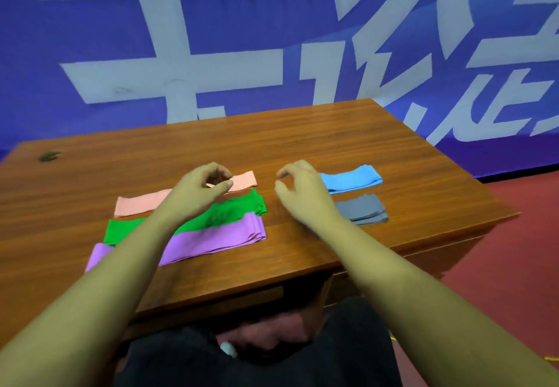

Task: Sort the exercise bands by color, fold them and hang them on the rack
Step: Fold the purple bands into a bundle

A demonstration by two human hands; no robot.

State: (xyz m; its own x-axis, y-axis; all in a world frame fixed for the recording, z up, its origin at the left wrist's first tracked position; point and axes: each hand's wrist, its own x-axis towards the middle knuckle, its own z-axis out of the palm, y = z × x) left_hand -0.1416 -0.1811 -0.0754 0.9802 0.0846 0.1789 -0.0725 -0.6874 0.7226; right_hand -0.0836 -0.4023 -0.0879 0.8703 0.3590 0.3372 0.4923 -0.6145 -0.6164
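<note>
Hanging at the back is a big blue banner (90,39) with huge white marks on it. Below it, a red floor (514,250) shows on the right.

Next comes a brown wooden table (332,132). A person sits at it with both bare arms stretched out over the top.

Five lots of exercise bands lie flat on the table. On the left side are three long ones. The purple bands (211,241) are nearest the person. The green bands (230,211) lie just behind them, touching them. The pink band (139,206) is farthest back and runs under the left hand. On the right side are two short folded piles. The blue bands (351,179) are at the back and the grey bands (361,208) sit just in front of them, a little apart.

The left hand (196,187) is over the pink band. Its fingers are curled down and the thumb (222,187) points along the band's near edge. I cannot tell if it pinches the band or only touches it.

The right hand (302,187) is between the pink band and the blue pile. Its fingers are loosely bent with a gap to the thumb, and it holds nothing.

A small dark mark (48,156) sits near the table's far left corner.
</note>
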